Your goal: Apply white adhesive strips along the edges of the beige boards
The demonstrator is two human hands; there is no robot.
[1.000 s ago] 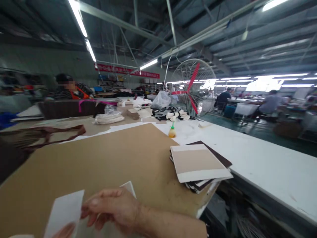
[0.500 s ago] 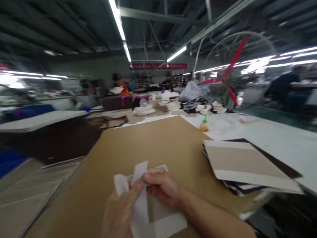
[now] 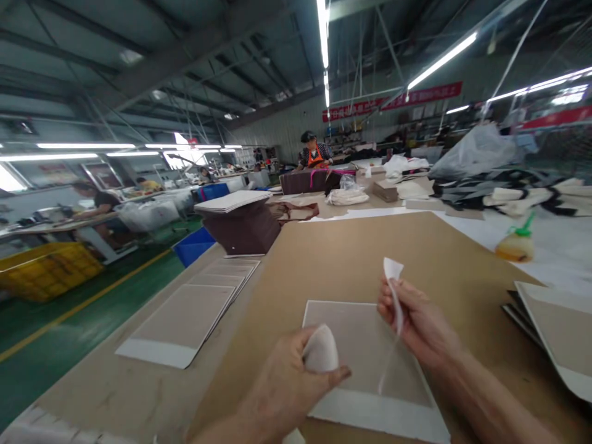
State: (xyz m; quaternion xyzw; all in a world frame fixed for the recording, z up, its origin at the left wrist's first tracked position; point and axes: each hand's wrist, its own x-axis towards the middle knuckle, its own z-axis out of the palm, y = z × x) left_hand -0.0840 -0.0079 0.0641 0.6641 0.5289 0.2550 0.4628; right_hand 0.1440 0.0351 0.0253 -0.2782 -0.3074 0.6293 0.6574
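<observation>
A grey-brown board with a white lower edge lies flat on a big sheet of brown cardboard in front of me. My left hand is closed around a crumpled wad of white paper just above the board's left side. My right hand pinches a thin white strip that rises from the board's right part and curls over at the top.
A row of similar boards lies to the left on the table. A stack of boards sits at the right, with a glue bottle behind it. A dark box stack, bags and seated workers are farther back. Green floor and yellow crates at left.
The view has swung left. The board now lies flat on the cardboard. My hands have parted: the left has balled up white paper, the right lifts a strip off the board.
</observation>
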